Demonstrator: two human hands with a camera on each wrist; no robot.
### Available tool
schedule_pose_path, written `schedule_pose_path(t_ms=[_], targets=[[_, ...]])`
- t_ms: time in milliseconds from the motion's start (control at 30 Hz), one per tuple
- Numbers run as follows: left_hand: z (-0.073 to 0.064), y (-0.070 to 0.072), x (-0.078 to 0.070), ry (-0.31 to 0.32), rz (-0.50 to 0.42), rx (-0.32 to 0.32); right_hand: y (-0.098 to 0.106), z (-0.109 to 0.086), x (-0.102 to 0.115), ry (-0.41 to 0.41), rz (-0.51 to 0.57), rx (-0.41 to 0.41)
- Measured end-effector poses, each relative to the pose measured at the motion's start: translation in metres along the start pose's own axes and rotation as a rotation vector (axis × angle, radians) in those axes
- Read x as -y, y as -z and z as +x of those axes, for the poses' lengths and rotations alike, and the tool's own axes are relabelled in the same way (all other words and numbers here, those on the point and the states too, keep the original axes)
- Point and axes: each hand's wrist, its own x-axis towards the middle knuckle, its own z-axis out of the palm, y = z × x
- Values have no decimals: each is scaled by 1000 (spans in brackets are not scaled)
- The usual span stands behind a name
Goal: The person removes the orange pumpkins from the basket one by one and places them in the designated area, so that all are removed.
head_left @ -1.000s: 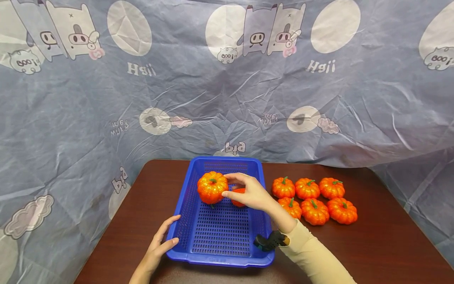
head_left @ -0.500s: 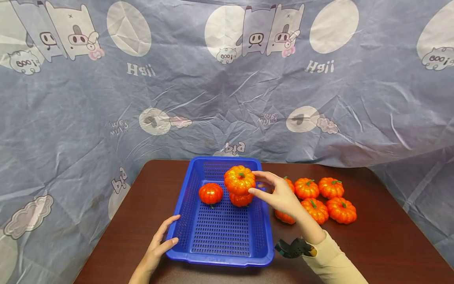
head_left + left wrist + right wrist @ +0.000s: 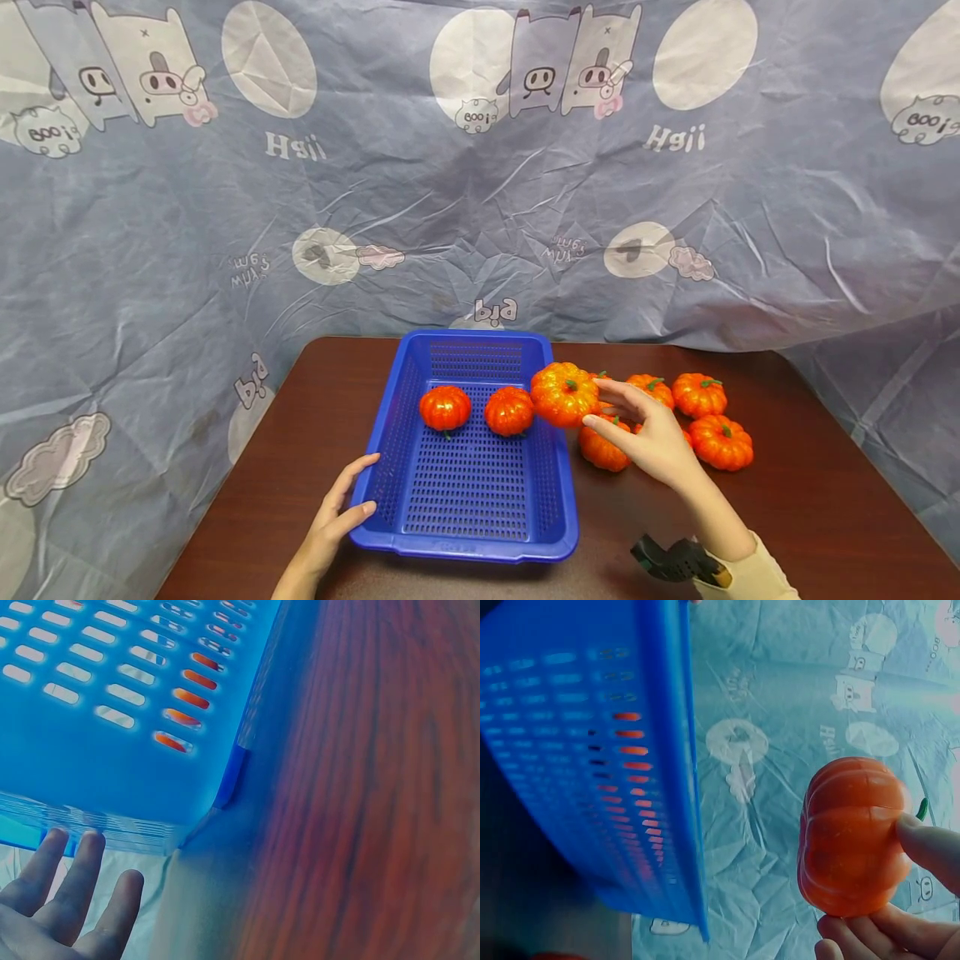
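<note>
My right hand (image 3: pixel 647 429) grips a small orange pumpkin (image 3: pixel 564 395) with a green stem, raised over the right rim of the blue basket (image 3: pixel 465 546). In the right wrist view, thumb and fingers hold this pumpkin (image 3: pixel 855 836) from one side, beside the basket wall (image 3: pixel 656 787). Two pumpkins sit in the basket, a left one (image 3: pixel 446 408) and a right one (image 3: pixel 509 412). My left hand (image 3: pixel 330 521) rests at the basket's left rim, fingers extended. In the left wrist view, the fingertips (image 3: pixel 91 844) touch the basket's side.
Several more pumpkins (image 3: pixel 722 443) stand grouped on the brown table (image 3: pixel 810 500) right of the basket, some partly hidden by the right hand. A grey-blue printed cloth (image 3: pixel 480 192) hangs behind the table. A black wrist device (image 3: pixel 678 560) is on the right forearm.
My right hand has carried the held pumpkin rightward, from above the left pumpkin in the basket to the right rim. The left hand and the basket stay in place.
</note>
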Motion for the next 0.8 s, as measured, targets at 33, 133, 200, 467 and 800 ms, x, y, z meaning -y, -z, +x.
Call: schedule_pose_path(t_ms=[33,133,200,467,800], targets=[[0,0,0,2,1,-1,2,-3,-2,-7,-18,-8],[0,0,0,11,1,-4,8,-13,-8,-24,-53,-33],[0,0,0,12,-1,-3,11,-19,-13,-30,-67,-42],[0,0,0,12,-1,-2,23,-47,-34,-49,-81,-41],[-1,0,0,18,-8,1,19,-76,-62,11,-88,-62]])
